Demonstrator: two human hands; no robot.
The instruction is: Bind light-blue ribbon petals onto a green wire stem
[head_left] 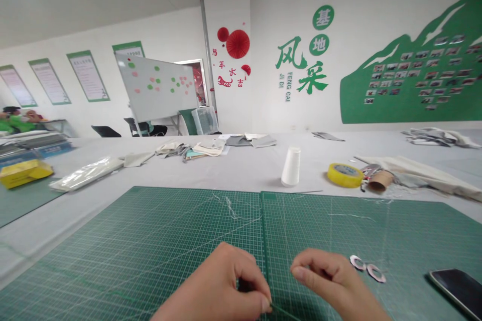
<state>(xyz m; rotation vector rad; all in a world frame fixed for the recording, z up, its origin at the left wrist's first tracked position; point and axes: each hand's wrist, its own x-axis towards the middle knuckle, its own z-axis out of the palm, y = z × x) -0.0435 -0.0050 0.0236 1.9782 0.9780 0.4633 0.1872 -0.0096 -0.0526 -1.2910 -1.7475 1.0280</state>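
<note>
Green cord (284,312) pinched in L hand (229,281) grip; R hand (336,281) tips pressed together; clear bin (205,121), contents unclear.

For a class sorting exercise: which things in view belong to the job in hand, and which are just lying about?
Likely in use:
- green strand, pinched by the left hand
- cutting mats beneath

Seemingly lying about:
- yellow tape roll
- phone
- white cone
- yellow box
- two pale rings
</note>
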